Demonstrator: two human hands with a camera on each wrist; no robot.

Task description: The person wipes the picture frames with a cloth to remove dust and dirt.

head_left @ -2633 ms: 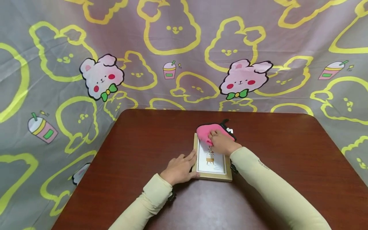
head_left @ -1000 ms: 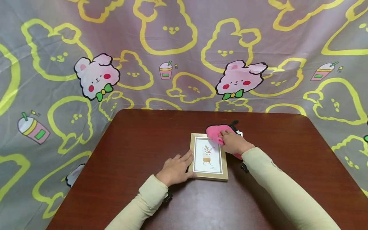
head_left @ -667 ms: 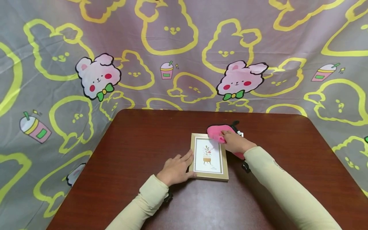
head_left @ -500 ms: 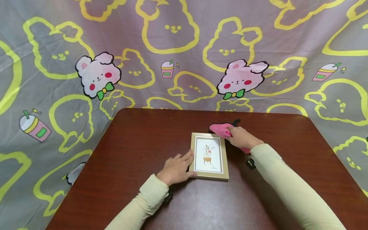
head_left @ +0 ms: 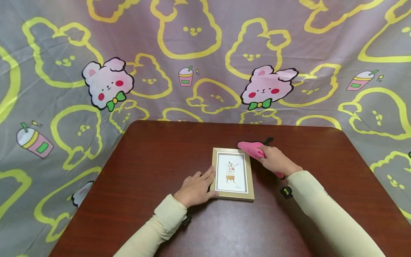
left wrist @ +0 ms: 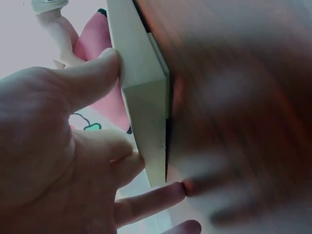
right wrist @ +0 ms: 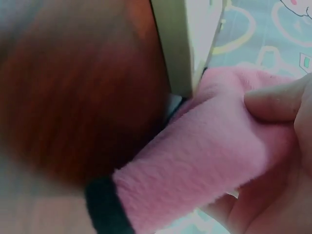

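A gold-rimmed picture frame (head_left: 236, 195) with a potted-plant print lies face up on the table. My left hand (head_left: 195, 189) rests against its near left corner, fingers along the left side and thumb on the near edge. In the left wrist view, the thumb and fingers touch two sides of the frame (left wrist: 148, 112), and the outer fingers stretch past it. My right hand (head_left: 277, 160) grips a pink cleaning cloth (head_left: 252, 148) with black trim at the far right corner. The right wrist view shows the thumb pressing into the bunched, fluffy cloth (right wrist: 204, 156), close beside the frame (right wrist: 180, 63).
The reddish-brown table (head_left: 160, 153) extends around the frame on all sides. Behind and to the left hangs a grey curtain (head_left: 205, 92) printed with cartoon bunnies and drink cups. A black strap piece (head_left: 286, 192) hangs under the right wrist.
My right hand has drawn the cloth from over the picture rightward to the frame's far right corner, uncovering the print. The cloth looks more bunched. My left hand stays at the same corner.
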